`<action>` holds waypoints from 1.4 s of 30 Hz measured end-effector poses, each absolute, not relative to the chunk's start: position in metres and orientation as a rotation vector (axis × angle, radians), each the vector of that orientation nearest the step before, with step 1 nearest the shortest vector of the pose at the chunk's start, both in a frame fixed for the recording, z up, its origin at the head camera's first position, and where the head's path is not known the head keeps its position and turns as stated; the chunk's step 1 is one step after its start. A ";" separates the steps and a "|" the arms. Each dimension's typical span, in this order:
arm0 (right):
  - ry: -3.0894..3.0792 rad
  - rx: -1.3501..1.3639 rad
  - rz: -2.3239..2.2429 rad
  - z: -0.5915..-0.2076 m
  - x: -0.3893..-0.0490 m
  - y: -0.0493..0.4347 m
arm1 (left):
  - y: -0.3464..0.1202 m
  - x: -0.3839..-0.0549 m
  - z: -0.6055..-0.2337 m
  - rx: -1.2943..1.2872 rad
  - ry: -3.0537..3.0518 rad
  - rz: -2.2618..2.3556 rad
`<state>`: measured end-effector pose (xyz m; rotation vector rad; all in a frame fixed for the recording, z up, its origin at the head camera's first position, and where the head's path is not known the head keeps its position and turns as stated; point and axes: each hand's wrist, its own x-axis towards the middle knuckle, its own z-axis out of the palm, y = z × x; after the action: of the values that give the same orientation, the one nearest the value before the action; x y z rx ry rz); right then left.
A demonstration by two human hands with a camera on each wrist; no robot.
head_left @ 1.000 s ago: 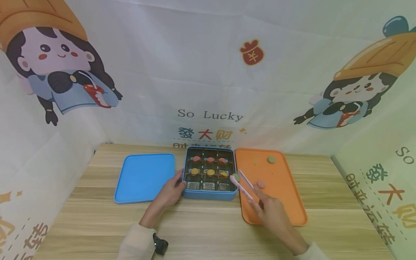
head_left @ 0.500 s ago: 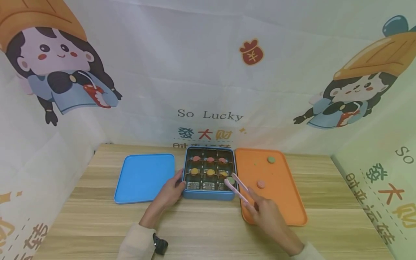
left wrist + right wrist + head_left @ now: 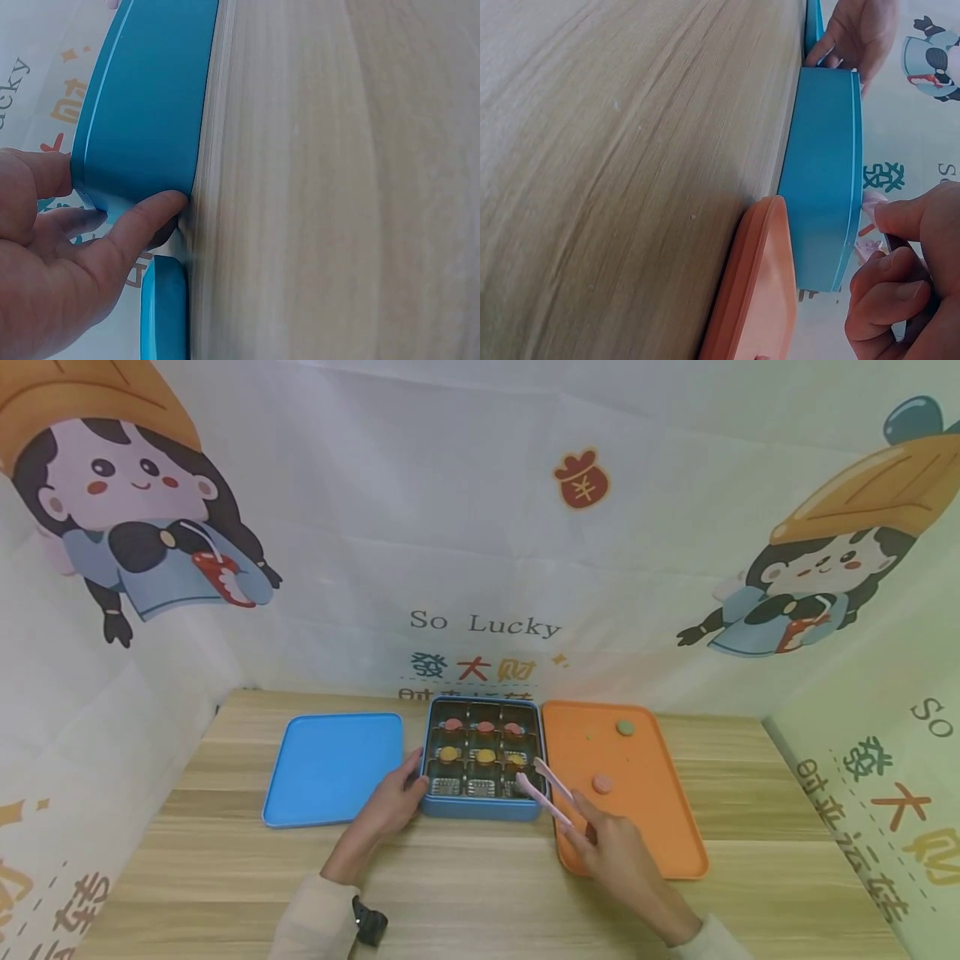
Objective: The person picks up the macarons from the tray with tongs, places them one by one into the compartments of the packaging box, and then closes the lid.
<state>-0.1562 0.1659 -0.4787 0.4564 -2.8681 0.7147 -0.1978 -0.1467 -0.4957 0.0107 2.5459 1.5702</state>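
Observation:
My left hand (image 3: 392,802) grips the front left corner of a blue box (image 3: 483,811); in the left wrist view its fingers (image 3: 142,229) lie against that corner. Inside, a dark divided insert bears a back row of red round cookie-like pieces (image 3: 486,727) and a middle row of yellow ones (image 3: 486,756). My right hand (image 3: 622,858) holds pink tongs (image 3: 551,807) over the front right compartment. Their tips stand apart, and I see no piece between them. How that compartment is filled is hard to make out.
An orange tray (image 3: 660,810) lies right of the box, with a green round piece (image 3: 626,727) and a pink one (image 3: 602,784) on it. A blue lid (image 3: 333,768) lies to the left. A printed cloth (image 3: 480,527) hangs close behind.
The tongs have moved left from the tray's edge over the box, carrying a green round piece. That piece has now gone from view between their tips. My left hand stays put.

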 end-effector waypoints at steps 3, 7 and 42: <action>-2.875 0.417 0.746 -0.479 -0.156 0.168 | -0.147 -0.198 -0.496 0.017 2.554 1.564; -2.838 0.394 0.775 -0.480 -0.156 0.178 | -0.147 -0.198 -0.495 0.020 2.562 1.560; -2.878 0.296 0.611 -0.497 -0.146 0.249 | -0.146 -0.197 -0.493 -0.001 2.573 1.556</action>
<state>-0.1460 0.2486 -0.4965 0.2959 -2.8780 0.6109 -0.1965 -0.1461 -0.4930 -0.0007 2.5729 1.5564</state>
